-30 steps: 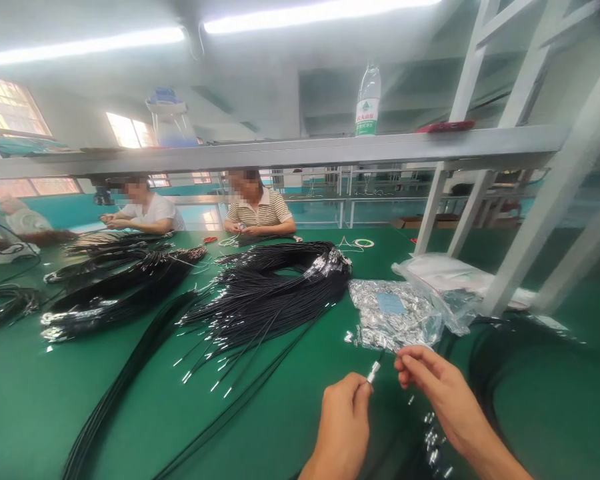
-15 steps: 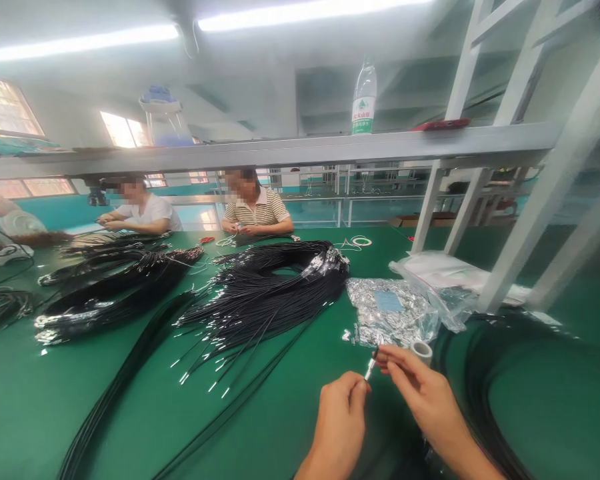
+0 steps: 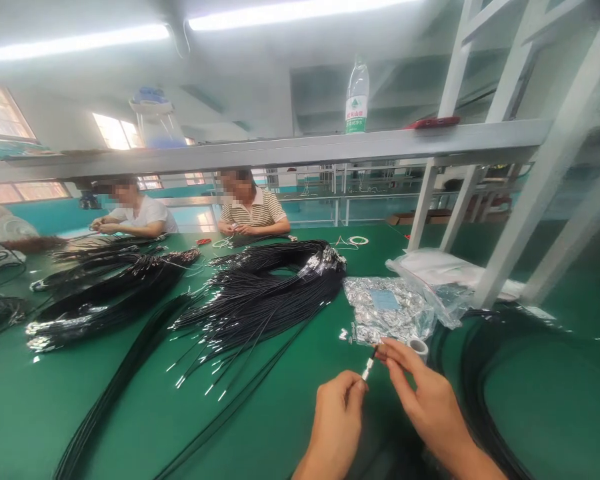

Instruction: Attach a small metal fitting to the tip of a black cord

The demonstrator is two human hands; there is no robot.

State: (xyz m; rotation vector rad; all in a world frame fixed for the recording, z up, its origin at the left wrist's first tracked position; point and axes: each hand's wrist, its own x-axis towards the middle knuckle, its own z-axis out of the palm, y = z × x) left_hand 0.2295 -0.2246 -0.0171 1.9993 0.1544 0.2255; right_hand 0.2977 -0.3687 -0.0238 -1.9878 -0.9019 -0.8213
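Note:
My left hand (image 3: 336, 415) pinches the lower end of a small silver metal connector (image 3: 367, 368) between thumb and forefinger. From the connector's upper end runs a short visible length of black cable (image 3: 374, 352), and my right hand (image 3: 427, 399) has its fingertips closed on it. Both hands are over the green table, close together, with the connector tilted between them. Just beyond them lies a clear bag of silver metal parts (image 3: 393, 313). A few loose metal pieces (image 3: 345, 335) rest at its left side.
Bundled black cables (image 3: 280, 300) with silver tips spread across the middle; further coils (image 3: 110, 293) lie left. A white roll (image 3: 419, 348) stands behind my right hand. More black cable (image 3: 473, 393) curves at right. Shelf posts (image 3: 540, 173) rise at right. Two people (image 3: 254, 212) sit opposite.
The whole view has shifted slightly, so the table things appear a little further left. Both hands keep their hold on the connector and cable, with hardly any movement.

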